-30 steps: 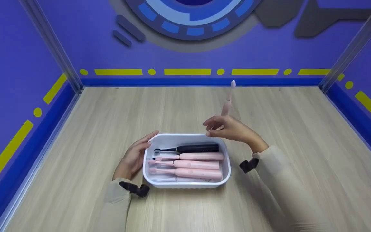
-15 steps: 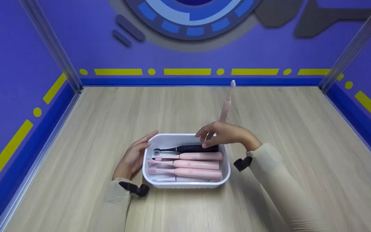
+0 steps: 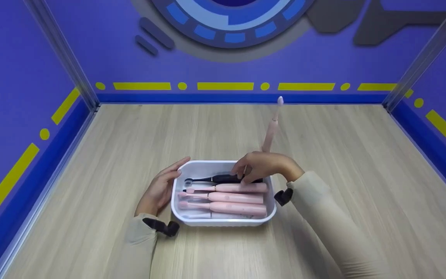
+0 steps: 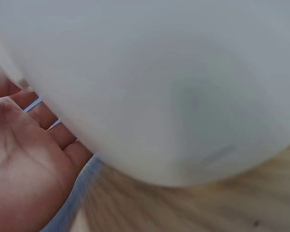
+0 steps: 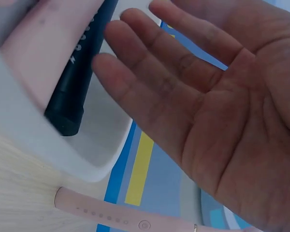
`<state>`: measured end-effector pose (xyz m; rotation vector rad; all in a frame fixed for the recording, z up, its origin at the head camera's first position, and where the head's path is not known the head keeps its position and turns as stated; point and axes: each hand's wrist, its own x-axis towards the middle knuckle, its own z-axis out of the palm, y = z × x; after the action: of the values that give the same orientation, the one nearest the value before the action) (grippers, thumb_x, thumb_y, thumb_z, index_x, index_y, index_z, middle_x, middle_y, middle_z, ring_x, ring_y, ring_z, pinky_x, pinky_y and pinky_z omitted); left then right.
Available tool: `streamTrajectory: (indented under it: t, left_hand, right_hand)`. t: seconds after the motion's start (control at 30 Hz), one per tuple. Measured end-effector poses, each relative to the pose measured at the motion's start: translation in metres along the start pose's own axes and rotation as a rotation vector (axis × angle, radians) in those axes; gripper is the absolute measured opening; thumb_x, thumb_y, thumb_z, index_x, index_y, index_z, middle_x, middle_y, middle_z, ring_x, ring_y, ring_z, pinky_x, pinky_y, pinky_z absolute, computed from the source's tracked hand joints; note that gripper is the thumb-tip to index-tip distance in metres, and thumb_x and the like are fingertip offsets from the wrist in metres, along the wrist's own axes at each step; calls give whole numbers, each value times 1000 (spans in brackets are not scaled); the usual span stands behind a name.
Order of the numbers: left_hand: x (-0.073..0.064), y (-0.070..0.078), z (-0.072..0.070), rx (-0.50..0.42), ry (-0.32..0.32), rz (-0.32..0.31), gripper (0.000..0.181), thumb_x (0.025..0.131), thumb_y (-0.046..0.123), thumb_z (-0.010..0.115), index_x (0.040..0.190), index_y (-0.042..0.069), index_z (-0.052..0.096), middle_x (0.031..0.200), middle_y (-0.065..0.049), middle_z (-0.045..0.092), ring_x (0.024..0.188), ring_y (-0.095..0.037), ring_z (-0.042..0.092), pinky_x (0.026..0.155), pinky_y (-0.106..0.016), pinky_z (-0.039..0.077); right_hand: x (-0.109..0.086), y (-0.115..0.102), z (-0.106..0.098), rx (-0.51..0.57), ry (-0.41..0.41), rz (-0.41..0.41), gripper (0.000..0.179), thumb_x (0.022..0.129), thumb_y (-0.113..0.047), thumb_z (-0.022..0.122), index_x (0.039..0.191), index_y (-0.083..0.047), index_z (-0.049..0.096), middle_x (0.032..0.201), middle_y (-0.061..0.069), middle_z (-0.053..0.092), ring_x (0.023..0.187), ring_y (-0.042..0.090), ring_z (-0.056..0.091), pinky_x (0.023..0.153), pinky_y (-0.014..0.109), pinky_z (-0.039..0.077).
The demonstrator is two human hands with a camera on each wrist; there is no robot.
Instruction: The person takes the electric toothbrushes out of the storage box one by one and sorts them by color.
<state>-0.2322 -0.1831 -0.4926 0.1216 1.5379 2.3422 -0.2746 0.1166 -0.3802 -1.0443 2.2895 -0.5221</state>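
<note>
My left hand (image 3: pixel 161 192) grips the left wall of a white plastic bin (image 3: pixel 225 222), its thumb at the rim; the left wrist view shows the fingers behind the outer wall. Inside lie a black electric toothbrush (image 3: pixel 223 178) and several pink ones, such as the front pink electric toothbrush (image 3: pixel 238 209). Over the bin's far right part, my right hand (image 3: pixel 267 166) reaches in with loosely bent fingers. Its fingertips (image 5: pixel 111 65) are beside the black handle; contact cannot be told. Another pink electric toothbrush (image 3: pixel 271 133) stands upright on the table behind the right hand.
The wooden table (image 3: pixel 138 128) runs to a blue back wall (image 3: pixel 91 46) with yellow marks, and blue panels stand at both sides. A pale toothbrush (image 3: pixel 203 216) lies along the bin's near wall, partly hidden. Each wrist wears a black camera mount (image 3: pixel 283 197).
My right hand has moved left and down, from beside the upright toothbrush to over the toothbrushes in the bin. The left hand and bin stay in place.
</note>
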Motion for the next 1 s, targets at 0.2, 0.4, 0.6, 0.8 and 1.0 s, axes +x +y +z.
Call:
streamTrajectory:
  t: [0.2,0.4,0.6,0.8,1.0]
  left_hand:
    - [0,0,-1,10,-10,4,52,98,6,36,150,1,28,154,-13,34,130,-17,45,112,-34,35]
    - [0,0,-1,6,-7,4,52,98,6,37,149,2,31,155,-13,31,132,-17,43,112,-33,35]
    - [-1,0,0,-4,-13,-3,51,99,6,34,150,2,29,155,-13,31,132,-18,43,111,-31,35]
    - [-1,0,-1,2,-17,1,52,99,4,33,150,2,28,159,-13,23,137,-19,36,116,-34,28]
    - [0,0,-1,-5,-21,2,52,99,5,34,150,2,28,160,-12,21,138,-20,35,116,-36,27]
  right_hand:
    - [5,-5,1,-26,-50,66,35,85,-11,68,120,-8,67,107,7,71,100,16,65,90,33,52]
    - [9,-8,3,-66,-71,64,35,84,-10,69,119,-9,67,107,7,71,101,17,65,91,33,52]
    - [13,-8,8,-78,-92,63,37,83,-7,68,120,-7,67,109,9,71,103,18,64,90,31,52]
    - [14,-12,9,-94,-101,77,38,82,-3,68,119,-6,67,109,9,70,99,16,63,86,29,53]
    - [17,-17,13,-152,-95,87,34,81,-1,67,113,-9,70,94,1,66,82,8,53,71,20,46]
